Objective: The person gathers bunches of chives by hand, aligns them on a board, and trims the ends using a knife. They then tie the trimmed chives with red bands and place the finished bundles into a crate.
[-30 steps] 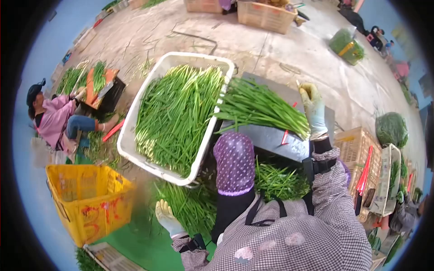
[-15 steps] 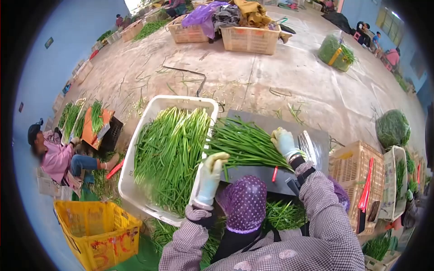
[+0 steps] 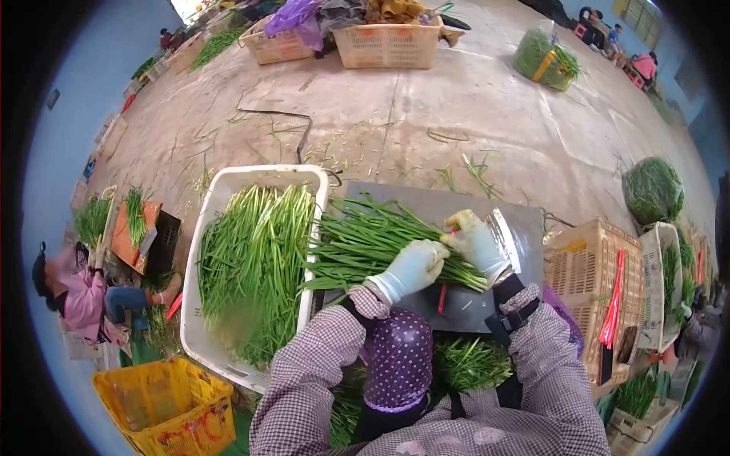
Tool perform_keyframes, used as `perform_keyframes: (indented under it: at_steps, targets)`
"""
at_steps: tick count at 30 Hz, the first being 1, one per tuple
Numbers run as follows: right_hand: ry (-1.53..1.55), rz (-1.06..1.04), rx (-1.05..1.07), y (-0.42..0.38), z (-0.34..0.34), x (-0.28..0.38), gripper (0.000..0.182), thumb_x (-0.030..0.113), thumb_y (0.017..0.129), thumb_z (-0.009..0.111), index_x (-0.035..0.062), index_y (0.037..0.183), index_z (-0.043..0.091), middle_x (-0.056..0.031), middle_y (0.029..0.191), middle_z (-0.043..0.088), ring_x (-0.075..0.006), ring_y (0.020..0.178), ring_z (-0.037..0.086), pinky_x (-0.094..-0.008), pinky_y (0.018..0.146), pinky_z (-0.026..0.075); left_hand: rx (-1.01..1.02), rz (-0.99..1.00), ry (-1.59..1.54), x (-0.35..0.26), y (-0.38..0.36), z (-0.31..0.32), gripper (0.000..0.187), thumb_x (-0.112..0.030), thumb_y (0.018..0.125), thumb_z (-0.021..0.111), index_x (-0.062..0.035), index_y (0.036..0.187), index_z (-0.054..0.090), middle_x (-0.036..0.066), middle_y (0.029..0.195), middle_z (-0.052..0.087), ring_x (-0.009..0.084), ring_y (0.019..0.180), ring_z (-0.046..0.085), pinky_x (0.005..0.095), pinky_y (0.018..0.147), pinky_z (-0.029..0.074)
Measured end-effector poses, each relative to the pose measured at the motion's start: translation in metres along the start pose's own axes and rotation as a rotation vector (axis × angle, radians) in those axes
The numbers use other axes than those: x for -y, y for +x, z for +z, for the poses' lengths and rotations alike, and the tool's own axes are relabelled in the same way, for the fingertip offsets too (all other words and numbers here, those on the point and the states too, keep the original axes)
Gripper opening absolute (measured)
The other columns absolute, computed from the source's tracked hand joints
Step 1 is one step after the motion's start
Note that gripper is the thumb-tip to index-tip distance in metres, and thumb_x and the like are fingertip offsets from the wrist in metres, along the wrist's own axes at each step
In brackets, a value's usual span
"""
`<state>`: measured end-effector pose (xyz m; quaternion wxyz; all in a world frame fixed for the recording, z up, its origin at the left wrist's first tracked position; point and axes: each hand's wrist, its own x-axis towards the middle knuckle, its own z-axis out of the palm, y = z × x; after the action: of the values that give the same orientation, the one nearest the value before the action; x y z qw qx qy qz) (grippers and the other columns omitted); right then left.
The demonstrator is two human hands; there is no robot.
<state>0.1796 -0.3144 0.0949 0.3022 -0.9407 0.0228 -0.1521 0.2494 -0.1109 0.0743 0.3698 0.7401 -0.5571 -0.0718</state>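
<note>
A bunch of long green chives (image 3: pixel 380 239) lies across a dark grey board (image 3: pixel 372 190), its pale cut ends to the right. My gloved left hand (image 3: pixel 414 267) is over the bunch with its fingers closed; whatever they pinch is hidden. Close beside it, my gloved right hand (image 3: pixel 475 243) has thumb and fingers bent together at the bunch's upper side, where a bit of red shows. A red tie strip (image 3: pixel 442 299) sticks out below the bunch. To the right of my right hand lies a shiny metal blade (image 3: pixel 504 237).
A white tub (image 3: pixel 194 304) full of chives stands left of the board. At lower left is a yellow crate (image 3: pixel 163 437). Red strips (image 3: pixel 612 304) hang on a beige crate (image 3: pixel 570 266) at right. A person in pink (image 3: pixel 84 304) sits at far left.
My left hand has come from the tub's edge rightward onto the bunch. My right hand has shifted from lying on the chives to a pinch at their upper side. The view has shifted slightly.
</note>
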Motion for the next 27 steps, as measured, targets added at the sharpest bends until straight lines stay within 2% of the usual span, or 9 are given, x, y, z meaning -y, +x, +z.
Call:
perform_keyframes:
  at_steps: [5, 9, 15, 17, 19, 21, 22, 23, 27]
  targets:
    - [-0.253, -0.093, 0.039, -0.006, 0.025, -0.021, 0.015, 0.015, 0.087, 0.077, 0.0071, 0.096, 0.069, -0.0129, 0.098, 0.066, -0.0344, 0.088, 0.066, -0.0457, 0.080, 0.054, -0.202, 0.028, 0.001, -0.005, -0.003, -0.008, 0.021, -0.008, 0.087, 0.067, -0.0047, 0.107, 0.071, 0.013, 0.101, 0.073, 0.0365, 0.099, 0.069, 0.0465, 0.089, 0.055]
    - [0.272, 0.066, -0.216, -0.006, 0.020, -0.001, 0.018, 0.014, 0.085, 0.080, 0.0060, 0.095, 0.067, -0.0114, 0.097, 0.065, -0.0332, 0.091, 0.066, -0.0426, 0.080, 0.054, -0.076, 0.054, 0.070, -0.002, -0.001, -0.013, 0.020, -0.008, 0.086, 0.067, -0.0054, 0.105, 0.071, 0.013, 0.097, 0.072, 0.0359, 0.097, 0.069, 0.0473, 0.087, 0.055]
    - [-0.179, -0.015, 0.016, 0.009, 0.029, -0.002, 0.021, 0.024, 0.085, 0.080, 0.0083, 0.096, 0.072, -0.0116, 0.105, 0.068, -0.0360, 0.100, 0.066, -0.0484, 0.088, 0.051, 0.036, 0.109, 0.090, -0.005, -0.009, -0.012, 0.022, -0.011, 0.087, 0.069, -0.0081, 0.108, 0.071, 0.010, 0.104, 0.071, 0.0353, 0.099, 0.066, 0.0470, 0.087, 0.053]
    - [-0.072, 0.014, -0.007, 0.005, 0.024, 0.001, 0.014, 0.018, 0.087, 0.077, 0.0076, 0.095, 0.073, -0.0124, 0.107, 0.068, -0.0361, 0.101, 0.066, -0.0470, 0.090, 0.052, -0.011, 0.097, 0.082, -0.004, -0.011, -0.015, 0.024, -0.012, 0.087, 0.069, -0.0076, 0.111, 0.070, 0.011, 0.107, 0.071, 0.0354, 0.102, 0.066, 0.0477, 0.090, 0.053]
    - [0.248, 0.051, -0.264, -0.001, 0.019, 0.008, 0.006, 0.011, 0.090, 0.073, 0.0062, 0.093, 0.073, -0.0128, 0.106, 0.069, -0.0331, 0.100, 0.067, -0.0413, 0.091, 0.053, -0.050, 0.092, 0.067, -0.003, -0.009, -0.013, 0.027, -0.012, 0.088, 0.069, -0.0071, 0.114, 0.069, 0.011, 0.110, 0.070, 0.0355, 0.105, 0.066, 0.0484, 0.094, 0.052]
    - [0.336, 0.088, -0.265, -0.006, 0.008, 0.020, 0.004, 0.006, 0.097, 0.068, 0.0037, 0.099, 0.071, -0.0101, 0.105, 0.071, -0.0248, 0.098, 0.069, -0.0348, 0.092, 0.053, -0.187, 0.179, 0.091, -0.005, 0.002, -0.015, 0.036, -0.012, 0.089, 0.069, -0.0051, 0.124, 0.066, 0.014, 0.122, 0.069, 0.0365, 0.114, 0.064, 0.0496, 0.103, 0.051]
    - [0.596, 0.219, -0.224, -0.010, 0.005, 0.020, 0.007, 0.008, 0.100, 0.066, 0.0026, 0.102, 0.070, -0.0088, 0.105, 0.071, -0.0214, 0.099, 0.069, -0.0325, 0.092, 0.054, -0.084, 0.123, 0.105, -0.006, 0.006, -0.015, 0.047, -0.020, 0.093, 0.069, -0.0040, 0.137, 0.062, 0.018, 0.140, 0.061, 0.0374, 0.131, 0.057, 0.0528, 0.116, 0.042]
    - [0.853, 0.352, -0.182, -0.015, 0.002, 0.019, 0.009, 0.009, 0.104, 0.063, 0.0016, 0.106, 0.068, -0.0076, 0.105, 0.072, -0.0180, 0.099, 0.069, -0.0302, 0.091, 0.054, -0.080, 0.129, 0.093, -0.003, 0.011, -0.013, 0.047, -0.020, 0.093, 0.069, -0.0040, 0.137, 0.062, 0.018, 0.140, 0.061, 0.0374, 0.131, 0.057, 0.0528, 0.116, 0.042]
    - [1.027, 0.490, -0.246, -0.031, -0.024, -0.001, 0.018, 0.018, 0.110, 0.058, 0.0026, 0.119, 0.063, -0.0064, 0.107, 0.071, -0.0145, 0.095, 0.068, -0.0281, 0.091, 0.053, 0.145, -0.077, 0.340, 0.016, 0.015, 0.019, 0.067, -0.037, 0.100, 0.064, -0.0105, 0.159, 0.045, 0.017, 0.162, 0.045, 0.0343, 0.153, 0.038, 0.0564, 0.125, 0.026]
